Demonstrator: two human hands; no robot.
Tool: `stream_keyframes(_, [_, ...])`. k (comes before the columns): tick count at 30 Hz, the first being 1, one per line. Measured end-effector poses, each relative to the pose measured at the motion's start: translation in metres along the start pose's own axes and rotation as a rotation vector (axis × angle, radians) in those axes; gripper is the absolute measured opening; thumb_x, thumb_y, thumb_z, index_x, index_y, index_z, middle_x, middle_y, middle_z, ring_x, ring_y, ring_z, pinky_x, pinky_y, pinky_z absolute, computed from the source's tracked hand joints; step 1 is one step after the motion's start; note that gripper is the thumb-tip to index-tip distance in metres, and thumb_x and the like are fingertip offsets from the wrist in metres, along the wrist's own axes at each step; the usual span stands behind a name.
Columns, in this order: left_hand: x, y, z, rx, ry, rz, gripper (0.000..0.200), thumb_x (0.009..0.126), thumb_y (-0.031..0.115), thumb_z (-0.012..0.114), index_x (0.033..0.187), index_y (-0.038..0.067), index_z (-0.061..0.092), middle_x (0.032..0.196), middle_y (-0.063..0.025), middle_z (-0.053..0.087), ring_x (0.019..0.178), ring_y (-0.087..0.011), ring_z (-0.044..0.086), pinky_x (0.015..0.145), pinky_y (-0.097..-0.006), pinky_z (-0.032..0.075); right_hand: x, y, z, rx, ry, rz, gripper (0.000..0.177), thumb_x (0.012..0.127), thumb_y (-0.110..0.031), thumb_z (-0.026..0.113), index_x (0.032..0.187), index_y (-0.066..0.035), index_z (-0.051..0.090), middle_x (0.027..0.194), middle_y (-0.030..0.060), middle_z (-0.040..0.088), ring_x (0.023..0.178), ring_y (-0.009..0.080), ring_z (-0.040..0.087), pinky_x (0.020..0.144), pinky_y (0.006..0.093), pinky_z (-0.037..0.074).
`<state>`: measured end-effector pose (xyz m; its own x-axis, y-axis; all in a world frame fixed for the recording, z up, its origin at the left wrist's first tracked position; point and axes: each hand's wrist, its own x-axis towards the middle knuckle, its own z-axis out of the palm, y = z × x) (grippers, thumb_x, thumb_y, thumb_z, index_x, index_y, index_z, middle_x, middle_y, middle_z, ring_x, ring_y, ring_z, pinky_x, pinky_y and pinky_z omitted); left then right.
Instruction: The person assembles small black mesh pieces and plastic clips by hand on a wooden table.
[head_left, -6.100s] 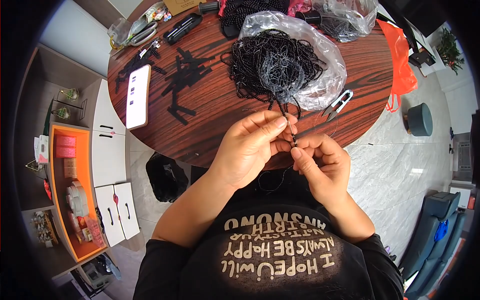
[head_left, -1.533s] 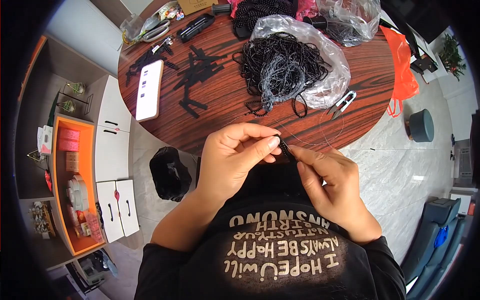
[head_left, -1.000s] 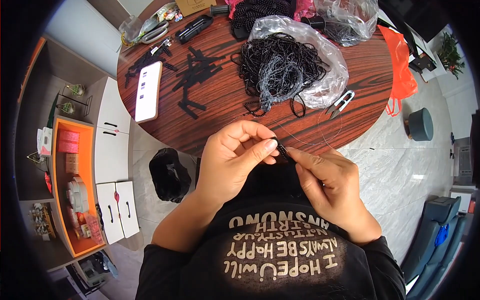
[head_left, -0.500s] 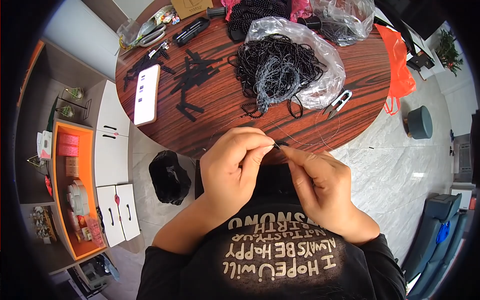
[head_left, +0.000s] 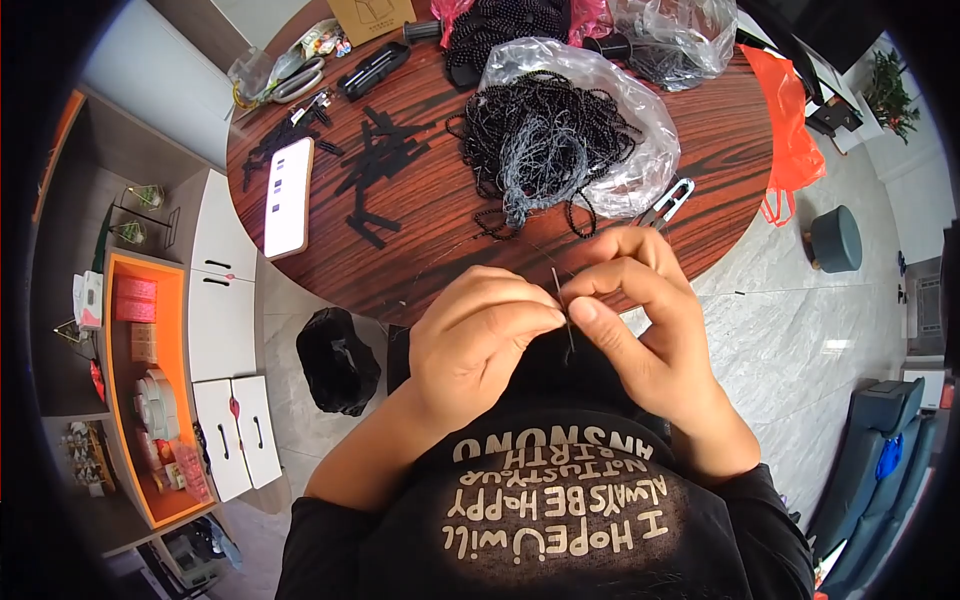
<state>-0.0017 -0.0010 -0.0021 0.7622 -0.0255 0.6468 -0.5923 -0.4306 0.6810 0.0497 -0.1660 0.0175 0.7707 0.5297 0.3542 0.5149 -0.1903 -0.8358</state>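
Observation:
My left hand [head_left: 485,345] is closed in a pinch on a thin needle-like stick [head_left: 557,285], which stands out above and below its fingertips. A fine thread [head_left: 445,258] curves over the table near the fingers. Just right of the stick is my right hand [head_left: 645,325], its thumb and bent index finger apart. Whether its fingertips touch the stick or the thread is too small to tell. Beyond my hands lies a tangled heap of black bead strands [head_left: 550,130] with grey threads, on a clear plastic bag [head_left: 645,160]. Thread snips [head_left: 670,205] lie behind my right hand.
The round wooden table [head_left: 420,220] also holds a white-screened phone [head_left: 290,200], black strips [head_left: 385,160], scissors [head_left: 298,80] and a black case [head_left: 374,70]. A red bag [head_left: 790,130] hangs at the right edge. A black-lined bin [head_left: 338,362] stands on the floor at left.
My right thumb and index finger have come apart, and the right hand has lifted and turned. The thin stick now shows upright at my left fingertips. The view has shifted slightly.

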Motion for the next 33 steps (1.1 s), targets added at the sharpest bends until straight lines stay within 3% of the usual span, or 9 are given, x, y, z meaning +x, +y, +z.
stream_keyframes(2, [0.000,-0.001,-0.001,0.003,-0.044,0.044,0.013,0.070,-0.008,0.061,0.080,0.001,0.060,0.083,-0.0108,0.062,0.069,-0.0196,0.057,0.064,-0.0266,0.047,0.002,0.005,0.000,-0.014,-0.041,-0.065,0.013,0.076,0.000,0.059,0.087,-0.002,0.055,0.091,0.0100,0.054,0.080,0.0159,0.050,0.071,0.0232,0.038])
stream_keyframes(6, [-0.001,0.001,-0.004,-0.068,-0.146,-0.042,0.014,0.072,-0.009,0.061,0.082,0.000,0.058,0.084,-0.0123,0.061,0.072,-0.0180,0.056,0.066,-0.0250,0.046,0.006,0.012,0.002,0.248,-0.191,0.134,0.008,0.083,-0.006,0.054,0.090,-0.002,0.054,0.106,0.0106,0.048,0.094,0.0141,0.043,0.082,0.0252,0.033])
stream_keyframes(9, [-0.006,0.001,-0.003,-0.372,-0.079,-0.283,0.013,0.075,-0.008,0.060,0.085,0.000,0.058,0.086,-0.0113,0.061,0.072,-0.0162,0.055,0.066,-0.0245,0.046,0.008,0.017,0.011,0.614,0.061,0.351,0.007,0.086,-0.008,0.051,0.088,-0.003,0.055,0.097,0.0087,0.053,0.087,0.0152,0.049,0.082,0.0291,0.039])
stream_keyframes(11, [-0.009,0.000,-0.002,-0.682,-0.007,-0.520,0.012,0.078,-0.006,0.059,0.088,-0.001,0.057,0.088,-0.0104,0.061,0.073,-0.0144,0.055,0.066,-0.0239,0.046,0.017,0.034,-0.006,1.230,0.326,0.485,0.011,0.090,-0.010,0.046,0.086,-0.003,0.053,0.095,0.0112,0.058,0.083,0.0202,0.059,0.081,0.0330,0.046])
stream_keyframes(13, [-0.011,-0.002,-0.004,-0.746,-0.001,-0.547,0.012,0.079,-0.006,0.059,0.089,-0.001,0.056,0.089,-0.0107,0.060,0.073,-0.0140,0.055,0.067,-0.0237,0.047,0.013,0.070,-0.042,1.399,0.239,0.376,0.010,0.091,-0.011,0.046,0.088,-0.003,0.051,0.091,0.0100,0.061,0.083,0.0194,0.062,0.082,0.0390,0.049])
stream_keyframes(15, [-0.013,-0.007,-0.007,-0.865,0.009,-0.605,0.011,0.080,-0.005,0.058,0.091,-0.001,0.054,0.091,-0.0114,0.059,0.073,-0.0133,0.054,0.068,-0.0231,0.047,0.005,0.089,-0.077,1.431,0.232,0.338,0.008,0.091,-0.009,0.043,0.091,-0.003,0.049,0.081,0.0051,0.058,0.075,0.0127,0.059,0.085,0.0377,0.049])
stream_keyframes(18, [-0.011,-0.011,-0.006,-0.970,0.036,-0.640,0.011,0.082,-0.004,0.057,0.092,-0.001,0.053,0.092,-0.0121,0.059,0.073,-0.0132,0.054,0.068,-0.0229,0.047,-0.009,0.113,-0.134,1.765,0.384,0.364,0.011,0.092,-0.004,0.036,0.096,-0.002,0.046,0.065,-0.0007,0.041,0.055,0.0078,0.037,0.060,0.0200,0.042])
stream_keyframes(27, [-0.007,-0.008,-0.006,-1.150,0.139,-0.686,0.013,0.082,-0.004,0.054,0.091,0.003,0.050,0.091,-0.0131,0.054,0.080,-0.0169,0.051,0.066,-0.0219,0.042,-0.064,0.144,-0.208,1.342,0.414,0.340,0.015,0.095,-0.013,0.039,0.091,-0.004,0.051,0.056,-0.0056,0.029,0.046,0.0040,0.023,0.038,0.0172,0.020])
stream_keyframes(33, [-0.008,-0.008,0.003,-1.213,-0.025,-0.608,0.010,0.084,-0.001,0.053,0.092,0.003,0.049,0.097,-0.0150,0.055,0.086,-0.0181,0.052,0.067,-0.0227,0.044,-0.064,0.137,-0.181,0.485,0.758,0.527,0.012,0.092,-0.018,0.047,0.090,-0.009,0.053,0.055,-0.0071,0.031,0.043,0.0022,0.022,0.037,0.0169,0.018])
